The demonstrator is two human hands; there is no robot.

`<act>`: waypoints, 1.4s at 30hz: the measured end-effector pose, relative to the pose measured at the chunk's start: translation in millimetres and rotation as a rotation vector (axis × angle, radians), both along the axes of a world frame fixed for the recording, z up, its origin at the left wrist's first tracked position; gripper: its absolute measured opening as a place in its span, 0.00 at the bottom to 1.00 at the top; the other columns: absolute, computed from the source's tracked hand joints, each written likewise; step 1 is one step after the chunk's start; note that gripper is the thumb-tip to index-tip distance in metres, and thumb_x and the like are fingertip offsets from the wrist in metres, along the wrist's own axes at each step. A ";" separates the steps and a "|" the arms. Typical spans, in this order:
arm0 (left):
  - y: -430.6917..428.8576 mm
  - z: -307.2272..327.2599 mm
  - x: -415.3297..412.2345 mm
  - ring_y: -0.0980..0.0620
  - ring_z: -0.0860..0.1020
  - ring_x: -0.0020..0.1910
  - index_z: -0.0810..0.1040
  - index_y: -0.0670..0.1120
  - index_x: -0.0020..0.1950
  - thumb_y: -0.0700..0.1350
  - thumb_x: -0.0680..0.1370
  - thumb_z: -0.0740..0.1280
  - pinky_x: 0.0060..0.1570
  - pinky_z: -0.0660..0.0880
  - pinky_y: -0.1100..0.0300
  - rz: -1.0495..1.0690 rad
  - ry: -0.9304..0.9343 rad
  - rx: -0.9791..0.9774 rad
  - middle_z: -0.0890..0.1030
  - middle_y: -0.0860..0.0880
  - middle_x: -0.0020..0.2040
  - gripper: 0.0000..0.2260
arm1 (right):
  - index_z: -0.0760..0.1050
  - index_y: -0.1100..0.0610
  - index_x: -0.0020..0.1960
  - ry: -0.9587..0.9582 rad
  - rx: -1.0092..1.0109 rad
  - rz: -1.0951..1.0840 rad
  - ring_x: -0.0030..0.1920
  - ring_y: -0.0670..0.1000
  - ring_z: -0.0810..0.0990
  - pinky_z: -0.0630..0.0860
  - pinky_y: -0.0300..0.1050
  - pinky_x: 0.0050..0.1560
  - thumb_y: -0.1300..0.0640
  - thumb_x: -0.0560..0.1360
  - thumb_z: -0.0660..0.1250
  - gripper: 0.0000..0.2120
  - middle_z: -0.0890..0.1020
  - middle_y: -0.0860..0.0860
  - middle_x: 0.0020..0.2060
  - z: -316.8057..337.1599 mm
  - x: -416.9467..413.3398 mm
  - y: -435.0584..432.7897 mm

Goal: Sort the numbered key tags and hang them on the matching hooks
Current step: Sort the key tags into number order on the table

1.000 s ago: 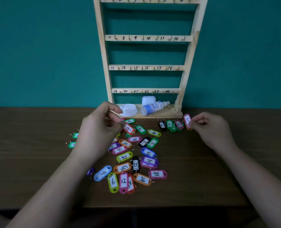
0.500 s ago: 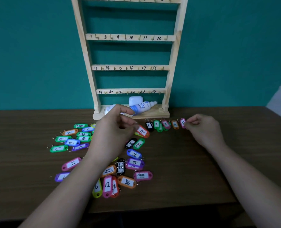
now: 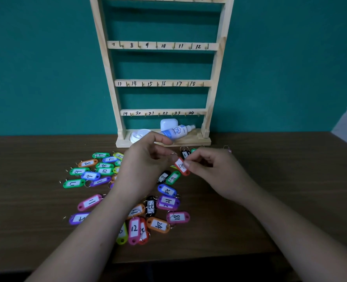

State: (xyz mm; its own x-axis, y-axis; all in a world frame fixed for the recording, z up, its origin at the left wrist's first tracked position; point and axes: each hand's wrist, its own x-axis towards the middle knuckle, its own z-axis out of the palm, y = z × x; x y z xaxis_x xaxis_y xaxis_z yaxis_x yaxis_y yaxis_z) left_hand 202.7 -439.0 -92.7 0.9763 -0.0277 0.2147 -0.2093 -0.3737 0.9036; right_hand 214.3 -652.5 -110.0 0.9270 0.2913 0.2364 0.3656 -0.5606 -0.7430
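A red plastic key tag with a white paper label [image 3: 180, 166] is held over the dark brown wooden table [image 3: 280, 190], between the two hands. Its ring end is pinched by the curled thumb and fingers of the left hand [image 3: 146, 167], at 9 o'clock of the tag. Its lower end is pinched by the fingertips of the right hand [image 3: 215, 174], at 3 o'clock. Its number cannot be read with certainty. The heap of coloured numbered key tags [image 3: 166, 201] is spread on the table from 6 to 9 o'clock of the held tag. The pale wooden rack with numbered hooks [image 3: 162, 45] is stood at 12 o'clock, with a white-and-blue spray bottle [image 3: 176, 131] laid on its base.
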 end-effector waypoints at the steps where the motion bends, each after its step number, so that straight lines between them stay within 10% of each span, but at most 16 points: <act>1: 0.4 -0.4 0.0 0.58 0.84 0.42 0.79 0.54 0.57 0.42 0.77 0.77 0.40 0.77 0.67 -0.002 -0.003 0.002 0.88 0.56 0.45 0.13 | 0.85 0.45 0.55 0.005 0.001 0.006 0.53 0.40 0.83 0.81 0.50 0.58 0.52 0.81 0.72 0.05 0.87 0.40 0.49 0.7 -0.4 1.1; 16: 45.8 -3.7 -2.7 0.57 0.84 0.44 0.82 0.56 0.49 0.44 0.75 0.79 0.49 0.83 0.47 0.034 -0.033 0.205 0.86 0.57 0.43 0.09 | 0.82 0.46 0.53 -0.034 -0.007 -0.528 0.50 0.41 0.82 0.79 0.42 0.49 0.53 0.79 0.75 0.04 0.84 0.42 0.48 -20.6 51.8 -50.9; 26: 84.5 -2.2 -8.5 0.59 0.83 0.44 0.83 0.56 0.49 0.48 0.74 0.80 0.45 0.78 0.57 0.100 -0.044 0.282 0.86 0.58 0.44 0.08 | 0.83 0.50 0.57 -0.040 -0.199 -0.588 0.50 0.42 0.80 0.72 0.36 0.42 0.53 0.80 0.73 0.06 0.84 0.45 0.51 -29.1 57.4 -51.0; 42: 158.6 1.6 -32.1 0.61 0.84 0.47 0.85 0.54 0.47 0.46 0.73 0.81 0.54 0.79 0.60 -0.034 0.133 0.484 0.87 0.59 0.45 0.07 | 0.83 0.46 0.51 -0.191 -0.102 -0.063 0.51 0.38 0.79 0.72 0.29 0.48 0.55 0.80 0.73 0.04 0.82 0.39 0.44 -3.2 -2.9 66.1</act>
State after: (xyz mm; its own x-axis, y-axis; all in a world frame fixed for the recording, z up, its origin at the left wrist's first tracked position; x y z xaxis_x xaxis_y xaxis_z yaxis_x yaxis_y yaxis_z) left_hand 170.6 -280.4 -91.2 0.9912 -0.1255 0.0431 -0.1233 -0.7513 0.6483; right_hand 211.4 -586.5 -113.2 0.8853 0.2654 0.3818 0.4560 -0.6558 -0.6016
